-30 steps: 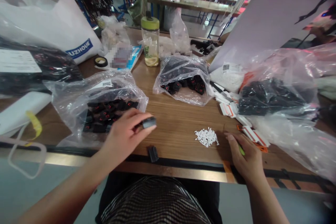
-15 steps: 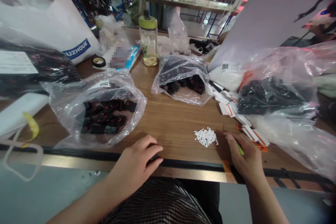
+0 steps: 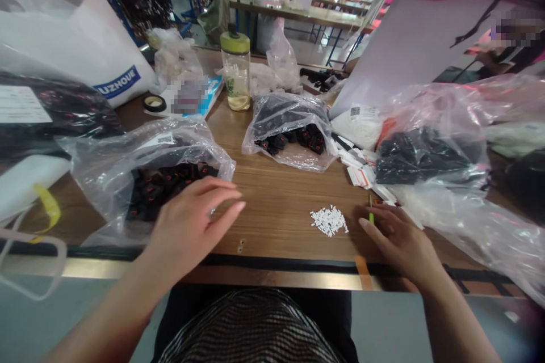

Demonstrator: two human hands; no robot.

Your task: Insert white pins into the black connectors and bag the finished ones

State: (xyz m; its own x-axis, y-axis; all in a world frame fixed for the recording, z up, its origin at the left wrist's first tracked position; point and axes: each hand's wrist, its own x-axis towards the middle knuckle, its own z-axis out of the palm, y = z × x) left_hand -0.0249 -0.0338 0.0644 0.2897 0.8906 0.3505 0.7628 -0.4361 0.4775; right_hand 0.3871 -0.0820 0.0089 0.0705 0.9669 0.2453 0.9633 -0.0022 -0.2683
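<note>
My left hand (image 3: 191, 218) hovers at the front right of an open clear bag (image 3: 227, 173) of black parts (image 3: 147, 190). Its thumb and fingers are apart, with nothing plainly held between them. In my right hand (image 3: 400, 238) is a thin tool with a green handle (image 3: 372, 218), its shaft pointing away from me. Just left of that hand lies a small heap of white pieces (image 3: 328, 221) on the wooden table (image 3: 272, 198). Two tiny marks or bits (image 3: 241, 245) show near the table's front edge; I cannot tell which.
A second bag of black parts (image 3: 289, 130) lies at the middle back, beside a bottle with a green lid (image 3: 235, 71). White and orange pieces (image 3: 361, 176) and more filled bags (image 3: 430, 153) stand on the right. Black tape (image 3: 154, 103) sits at the back left.
My left hand has moved left and away from the front edge, and its fingers have opened; the dark piece under them no longer shows. The tool in my right hand now shows more clearly.
</note>
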